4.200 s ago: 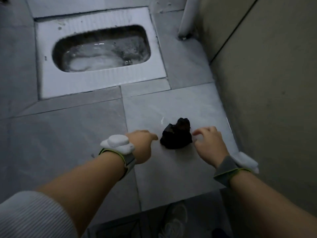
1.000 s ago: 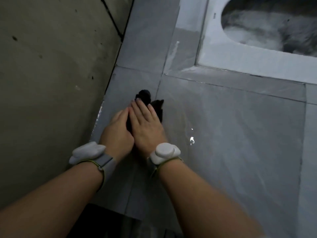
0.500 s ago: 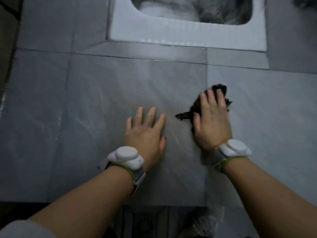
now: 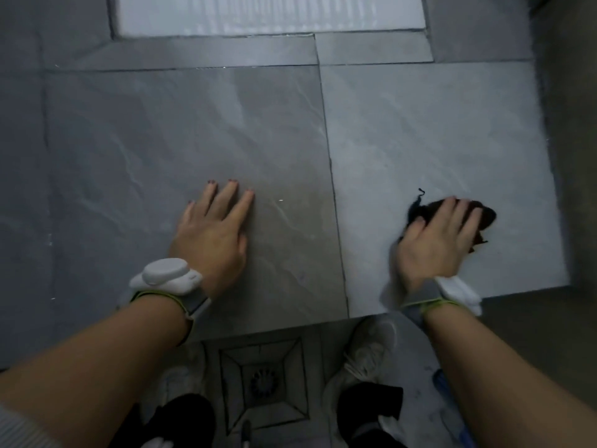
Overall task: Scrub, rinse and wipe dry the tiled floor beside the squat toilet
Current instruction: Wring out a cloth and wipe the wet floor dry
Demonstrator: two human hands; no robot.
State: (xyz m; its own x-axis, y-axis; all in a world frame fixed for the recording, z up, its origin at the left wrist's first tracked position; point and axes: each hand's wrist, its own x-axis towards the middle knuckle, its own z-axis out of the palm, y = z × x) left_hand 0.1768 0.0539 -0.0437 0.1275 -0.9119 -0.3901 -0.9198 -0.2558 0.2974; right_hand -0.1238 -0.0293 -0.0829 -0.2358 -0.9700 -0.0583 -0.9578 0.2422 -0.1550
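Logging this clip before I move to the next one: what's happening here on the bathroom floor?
A person crouches over the grey tiled floor just below the white squat toilet rim. The right hand presses a crumpled dark cloth flat against the lighter right-hand tile, apparently wiping it. The left hand rests open, fingers spread, on the darker middle tile as a brace. A square floor drain sits between the person's shoes.

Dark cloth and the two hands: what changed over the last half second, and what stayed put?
The right hand slid the dark cloth rightward across the right-hand floor tile, away from the grout line. The left hand stayed flat on the left tile, holding nothing; the right still presses the cloth with straight fingers.
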